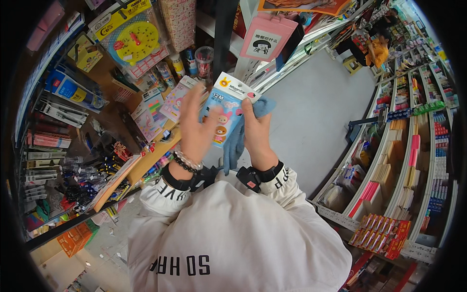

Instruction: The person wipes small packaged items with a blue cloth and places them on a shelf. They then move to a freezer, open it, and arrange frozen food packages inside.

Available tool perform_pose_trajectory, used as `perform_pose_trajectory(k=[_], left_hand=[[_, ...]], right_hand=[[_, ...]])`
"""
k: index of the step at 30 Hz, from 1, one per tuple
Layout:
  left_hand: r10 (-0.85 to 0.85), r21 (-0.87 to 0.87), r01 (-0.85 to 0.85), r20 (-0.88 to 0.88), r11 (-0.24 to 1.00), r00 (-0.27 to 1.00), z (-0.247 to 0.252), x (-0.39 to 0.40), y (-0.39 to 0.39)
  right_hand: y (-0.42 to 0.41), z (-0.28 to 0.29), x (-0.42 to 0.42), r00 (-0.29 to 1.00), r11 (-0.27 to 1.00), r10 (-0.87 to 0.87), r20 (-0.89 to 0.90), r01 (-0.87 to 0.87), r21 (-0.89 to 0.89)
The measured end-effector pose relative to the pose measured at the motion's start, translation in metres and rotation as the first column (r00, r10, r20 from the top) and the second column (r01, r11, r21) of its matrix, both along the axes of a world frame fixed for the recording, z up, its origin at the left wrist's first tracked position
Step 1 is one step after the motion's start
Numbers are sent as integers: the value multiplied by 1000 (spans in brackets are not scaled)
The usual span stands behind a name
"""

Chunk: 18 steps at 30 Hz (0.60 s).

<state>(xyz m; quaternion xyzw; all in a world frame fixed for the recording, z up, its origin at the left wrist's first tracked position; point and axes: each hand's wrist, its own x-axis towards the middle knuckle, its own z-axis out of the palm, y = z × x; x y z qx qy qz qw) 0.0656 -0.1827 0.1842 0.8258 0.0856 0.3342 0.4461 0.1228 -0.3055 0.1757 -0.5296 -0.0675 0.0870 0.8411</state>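
Observation:
Between thumb and fingers, my right hand (257,135) grips the header corner of a blue packet of correction tape or similar stationery (228,111), printed with cartoon animals. A blue-grey cloth (235,146) hangs from the same hand, behind the packet. My left hand (197,124), blurred, has its fingers spread over the packet's left edge; whether it touches the packet I cannot tell. Left of it, pink cartoon packets (177,100) and another packet with coloured strips (151,116) lie on a wooden shelf.
A yellow toy clock (136,41) stands at upper left, above many pens (109,164). Pink card holders (268,36) hang ahead. Stocked shelves (386,164) line the right, beside a grey floor (310,116). A person in yellow (377,51) sits far off at upper right.

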Motion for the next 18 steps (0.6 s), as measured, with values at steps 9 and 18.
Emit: perform_pose_trajectory(k=[9,18], left_hand=[[-517,-502,431,-38,750,855,-3,1,-3],[-863,-871,447,56,204,503,-4,-11,-4]], right_hand=[[-27,4,-7,973,973,224,50,-220,-76],[-32,38,42,430,884,329,841,173,-434]])
